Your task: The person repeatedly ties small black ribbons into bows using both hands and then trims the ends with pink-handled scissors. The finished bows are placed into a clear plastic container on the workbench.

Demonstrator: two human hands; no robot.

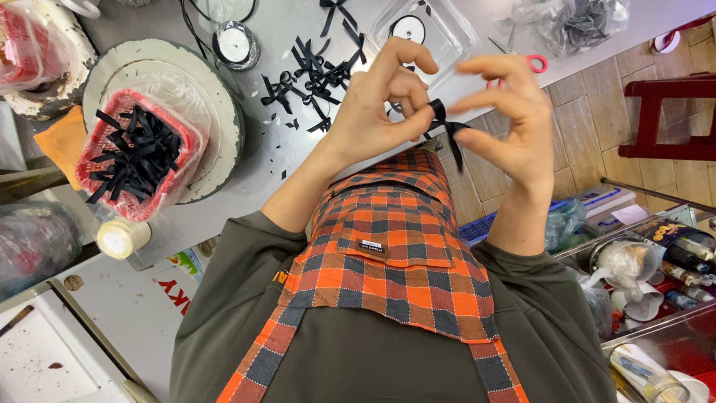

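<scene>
So both my hands are up over the grey table (pixel 253 160), off to the right of the red basket (pixel 89 160) that's stuffed with cut black ribbon strips (pixel 138 153). My left hand (pixel 377 108) and right hand (pixel 507 112) meet on one little black ribbon piece (pixel 441 118). My left thumb and forefinger are pressed together on its folded bit, with the other left fingers curled up above. My right thumb and forefinger pinch it from the other side, and the rest of my right fingers are spread loosely. One tail of the ribbon hangs down between my hands. Up and right of the basket, just behind my left hand, there's a scatter of finished black bows (pixel 313 71). A white tape spool (pixel 233 45) sits above the basket, closer to it than the bows. Further right again there's a clear plastic tub (pixel 440 33), and red-handled scissors (pixel 534 63) peek out behind my right fingers. My orange plaid apron (pixel 388 246) is lower right of the basket.
</scene>
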